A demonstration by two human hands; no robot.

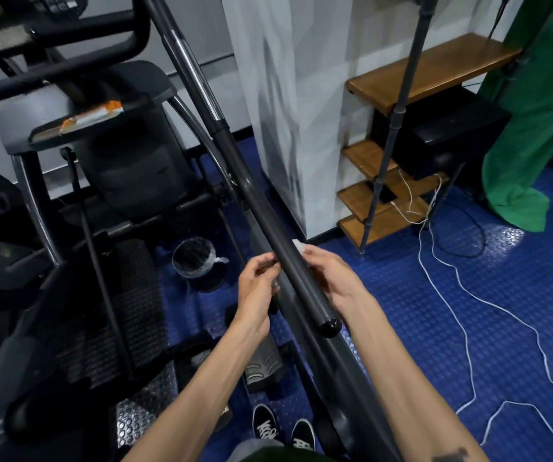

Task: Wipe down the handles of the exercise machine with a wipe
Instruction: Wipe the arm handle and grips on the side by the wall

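Both forearms reach up from the bottom edge toward the middle of the view and meet at a long black handle (270, 221) that runs from 11 o'clock down to its rounded end cap (330, 325), just right of centre.

The left hand (256, 288) sits at the handle's 9 o'clock side, wrist bent, fingers curled in toward the bar. Its fingertips are blurred and partly behind the bar; whether they touch the bar or pinch anything I cannot tell.

The right hand (333, 278) lies on the handle's 3 o'clock side, fingers bent round the bar. A scrap of white wipe (299, 245) pokes out at its fingertips, at the hand's 11 o'clock, pressed against the handle. Most of the wipe is hidden under the fingers.

The rest of the machine (128, 168) fills the frame from 8 to 11 o'clock, dark and partly cut off by the edges. A small bin (195, 261) with a clear liner stands on the blue floor (435, 321) at the left hand's 9 o'clock. Two black shoes (281, 431) show at 6 o'clock. Wooden shelves (428, 71), a green cloth (534, 121) and white cords (461, 295) lie toward 2 and 3 o'clock.
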